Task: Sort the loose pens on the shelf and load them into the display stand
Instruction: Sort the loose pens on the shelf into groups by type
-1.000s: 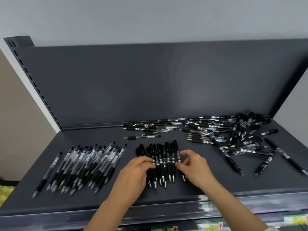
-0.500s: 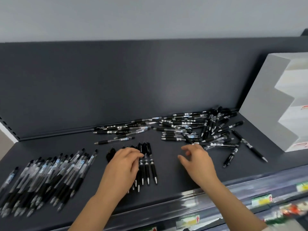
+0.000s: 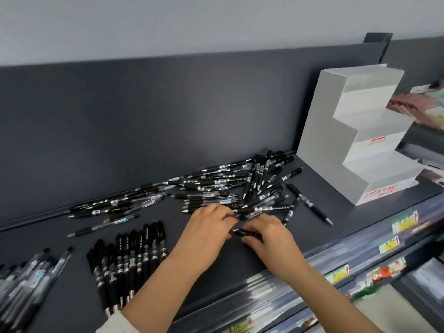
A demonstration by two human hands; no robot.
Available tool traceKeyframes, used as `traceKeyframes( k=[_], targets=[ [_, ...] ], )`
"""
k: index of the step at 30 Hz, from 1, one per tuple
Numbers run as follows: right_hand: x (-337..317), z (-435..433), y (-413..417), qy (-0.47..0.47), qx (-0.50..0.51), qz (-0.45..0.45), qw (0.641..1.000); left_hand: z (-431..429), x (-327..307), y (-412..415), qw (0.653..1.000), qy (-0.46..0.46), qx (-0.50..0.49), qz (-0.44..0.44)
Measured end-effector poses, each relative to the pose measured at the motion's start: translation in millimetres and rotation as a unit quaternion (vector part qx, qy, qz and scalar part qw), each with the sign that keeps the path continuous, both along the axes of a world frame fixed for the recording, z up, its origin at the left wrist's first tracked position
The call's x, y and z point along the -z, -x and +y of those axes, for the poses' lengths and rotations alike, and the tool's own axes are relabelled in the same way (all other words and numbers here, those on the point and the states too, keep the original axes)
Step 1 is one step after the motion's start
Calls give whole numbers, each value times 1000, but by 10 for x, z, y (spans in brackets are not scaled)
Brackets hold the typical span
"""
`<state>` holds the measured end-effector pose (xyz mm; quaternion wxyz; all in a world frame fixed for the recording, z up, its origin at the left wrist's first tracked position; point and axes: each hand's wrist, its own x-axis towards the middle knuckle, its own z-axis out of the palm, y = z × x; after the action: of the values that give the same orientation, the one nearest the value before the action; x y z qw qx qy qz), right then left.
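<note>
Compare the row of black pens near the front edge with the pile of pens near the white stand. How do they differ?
The row of black pens lies side by side, all pointing the same way; the pile of pens is crossed at many angles. The row holds only solid black barrels; the pile mixes black with clear-barrelled pens. Both hands, left hand and right hand, are at the pile's front edge, away from the row. Both groups lie flat on the dark shelf.
</note>
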<state>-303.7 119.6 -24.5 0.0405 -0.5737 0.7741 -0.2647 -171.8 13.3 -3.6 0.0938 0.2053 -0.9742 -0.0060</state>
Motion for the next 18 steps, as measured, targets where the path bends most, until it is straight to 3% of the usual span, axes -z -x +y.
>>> traceKeyframes(
  k=[4, 7, 9, 13, 18],
  targets=[
    [-125, 44, 308, 12, -47, -59, 997, 17, -7, 111, 998, -42, -38, -14],
    [-183, 23, 661, 75, 45, -80, 993, -6, -10, 151, 988, -110, -101, 41],
    [-169, 1, 885, 49, 93, -46, 993, -34, -1, 216, 980, -128, -120, 89],
    [-145, 42, 1159, 0, 113, -20, 993, 9, 21, 478, 986, -88, -87, 109],
    [-165, 204, 1383, -7, 151, -28, 988, -8, 114, 804, 995, -66, -67, 46]
  ],
)
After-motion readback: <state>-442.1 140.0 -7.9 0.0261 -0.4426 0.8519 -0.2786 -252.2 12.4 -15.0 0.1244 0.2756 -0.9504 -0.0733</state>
